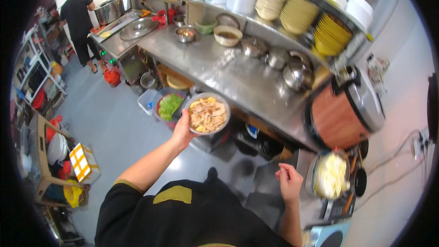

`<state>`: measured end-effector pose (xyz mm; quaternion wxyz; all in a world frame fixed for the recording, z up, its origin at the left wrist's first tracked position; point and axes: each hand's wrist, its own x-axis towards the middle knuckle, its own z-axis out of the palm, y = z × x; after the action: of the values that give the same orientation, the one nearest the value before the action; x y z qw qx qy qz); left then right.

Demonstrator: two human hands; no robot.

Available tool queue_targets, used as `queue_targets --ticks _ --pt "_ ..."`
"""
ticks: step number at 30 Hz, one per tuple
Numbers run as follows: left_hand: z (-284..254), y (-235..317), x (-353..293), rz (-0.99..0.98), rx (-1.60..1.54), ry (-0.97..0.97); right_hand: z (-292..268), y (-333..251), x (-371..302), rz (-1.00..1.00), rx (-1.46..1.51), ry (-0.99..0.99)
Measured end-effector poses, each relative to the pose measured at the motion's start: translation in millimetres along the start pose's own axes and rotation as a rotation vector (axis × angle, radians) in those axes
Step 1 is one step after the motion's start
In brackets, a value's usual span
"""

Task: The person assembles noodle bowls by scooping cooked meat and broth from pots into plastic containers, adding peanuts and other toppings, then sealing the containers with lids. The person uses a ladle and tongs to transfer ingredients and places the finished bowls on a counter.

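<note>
My left hand (pixel 182 130) grips the rim of a round bowl (pixel 226 126) and holds it out in front of me, low beside the steel counter's front edge. Sliced pale meat in brown sauce with yellow pieces (pixel 206 114) fills the bowl. On the right, my right hand (pixel 290 182) is raised with its fingers curled in, and nothing shows in it. Closest to that hand stands a clear tub of chopped pale cabbage (pixel 330 174), a little apart from it. Behind the bowl, leafy greens (pixel 170 106) sit in a container on a lower level.
Along the steel counter (pixel 206 64) stand a small metal bowl (pixel 186 34), a cream pot (pixel 227 35) and several lidded metal pots (pixel 297 74). Stacked yellow bowls (pixel 331 34) line the shelf above. A large rice cooker (pixel 340 110) closes the right end. Another person (pixel 78 20) works far left.
</note>
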<state>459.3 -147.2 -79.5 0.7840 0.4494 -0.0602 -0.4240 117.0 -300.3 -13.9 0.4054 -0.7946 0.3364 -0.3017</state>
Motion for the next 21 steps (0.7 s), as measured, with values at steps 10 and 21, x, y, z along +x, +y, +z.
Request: queue_targets --ticks 10,21 --pt "-86 105 249 0.079 0.252 0.187 221 -137 452 -1.047 -0.472 -0.184" --pt "-172 145 440 0.185 0.714 0.142 434 -178 762 -0.822 -1.062 0.026"
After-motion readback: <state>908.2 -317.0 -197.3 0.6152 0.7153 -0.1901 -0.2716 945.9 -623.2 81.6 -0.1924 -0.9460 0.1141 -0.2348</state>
